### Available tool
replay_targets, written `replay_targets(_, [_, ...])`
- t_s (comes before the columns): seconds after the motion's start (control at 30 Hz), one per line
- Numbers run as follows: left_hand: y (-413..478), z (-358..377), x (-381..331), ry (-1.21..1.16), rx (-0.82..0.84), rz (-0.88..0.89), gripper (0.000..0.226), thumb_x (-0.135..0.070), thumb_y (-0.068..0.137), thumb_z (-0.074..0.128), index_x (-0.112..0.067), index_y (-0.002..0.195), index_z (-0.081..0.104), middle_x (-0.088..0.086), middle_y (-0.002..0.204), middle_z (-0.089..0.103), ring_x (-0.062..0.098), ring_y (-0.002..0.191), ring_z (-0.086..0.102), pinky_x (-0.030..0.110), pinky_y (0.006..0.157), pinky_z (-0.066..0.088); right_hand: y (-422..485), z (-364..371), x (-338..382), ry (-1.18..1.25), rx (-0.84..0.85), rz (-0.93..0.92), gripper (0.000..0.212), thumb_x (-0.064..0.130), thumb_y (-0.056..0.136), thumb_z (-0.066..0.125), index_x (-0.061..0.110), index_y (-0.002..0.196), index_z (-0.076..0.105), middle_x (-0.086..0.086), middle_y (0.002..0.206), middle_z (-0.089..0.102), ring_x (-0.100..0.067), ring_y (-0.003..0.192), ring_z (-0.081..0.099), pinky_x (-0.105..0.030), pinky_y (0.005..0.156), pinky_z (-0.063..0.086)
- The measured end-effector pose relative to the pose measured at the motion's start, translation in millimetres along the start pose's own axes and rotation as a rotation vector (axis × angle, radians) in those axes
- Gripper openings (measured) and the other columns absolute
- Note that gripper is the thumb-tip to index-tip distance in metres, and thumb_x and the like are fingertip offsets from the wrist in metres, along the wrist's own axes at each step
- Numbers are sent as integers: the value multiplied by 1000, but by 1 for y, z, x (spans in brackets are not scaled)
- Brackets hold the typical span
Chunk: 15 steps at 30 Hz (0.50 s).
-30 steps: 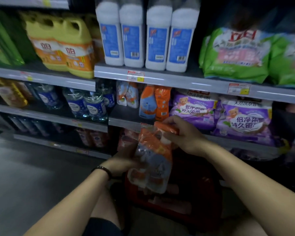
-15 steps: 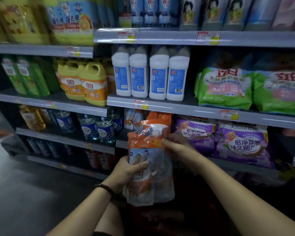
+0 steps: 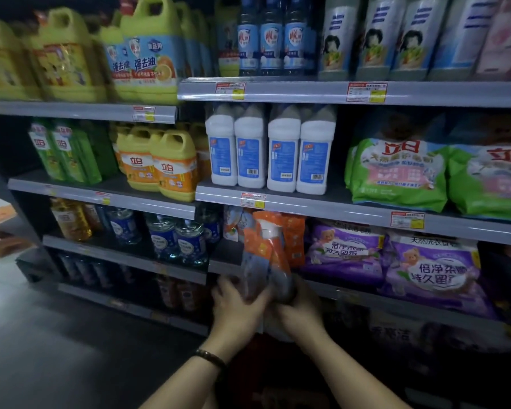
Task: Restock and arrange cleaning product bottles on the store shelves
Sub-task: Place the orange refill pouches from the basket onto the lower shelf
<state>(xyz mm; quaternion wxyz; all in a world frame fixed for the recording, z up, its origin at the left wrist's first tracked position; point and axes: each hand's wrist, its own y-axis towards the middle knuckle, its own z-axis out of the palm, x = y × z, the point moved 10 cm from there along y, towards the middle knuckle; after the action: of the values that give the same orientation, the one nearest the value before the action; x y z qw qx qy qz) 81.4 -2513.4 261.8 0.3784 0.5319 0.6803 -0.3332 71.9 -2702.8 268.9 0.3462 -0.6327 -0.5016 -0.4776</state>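
both hands, left (image 3: 236,305) and right (image 3: 300,309), grip closed low around the orange plastic-wrapped spray bottle pack (image 3: 266,255); slippery wrap, top-heavy, could tip against the orange packs (image 3: 294,240) on the grey shelf (image 3: 224,268).

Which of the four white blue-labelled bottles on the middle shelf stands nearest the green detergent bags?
The rightmost white blue-labelled bottle: it ends the row, with only a dark gap between it and the green detergent bag. The other three stand to its left.
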Motion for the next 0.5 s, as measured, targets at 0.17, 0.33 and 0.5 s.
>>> replay_targets(0.17, [13, 17, -1, -374, 15, -28, 87, -77, 51, 92, -32, 119, 61, -6, 113, 78, 10, 103, 77, 40, 97, 62, -9, 31, 22, -199, -1, -147, 27, 44, 89, 76, 36, 115, 70, 12, 93, 79, 3, 90, 74, -10, 70, 53])
replay_targets(0.33, [45, 0, 19, -599, 3, -45, 20, -14, 89, 84, -13, 108, 76, 5, 95, 85, 26, 96, 81, 28, 72, 63, -7, 46, 38, -486, 109, -320, 58, 58, 76, 61, 46, 132, 67, 8, 122, 79, -19, 110, 74, -32, 86, 58])
replay_targets(0.5, [81, -9, 48, -696, 107, -178, 10, -11, 97, 74, -4, 104, 77, 27, 106, 80, 36, 89, 78, 45, 85, 62, 46, 32, 26, -450, 41, -250, 40, 59, 89, 70, 33, 119, 65, 12, 112, 77, -12, 105, 74, -30, 83, 57])
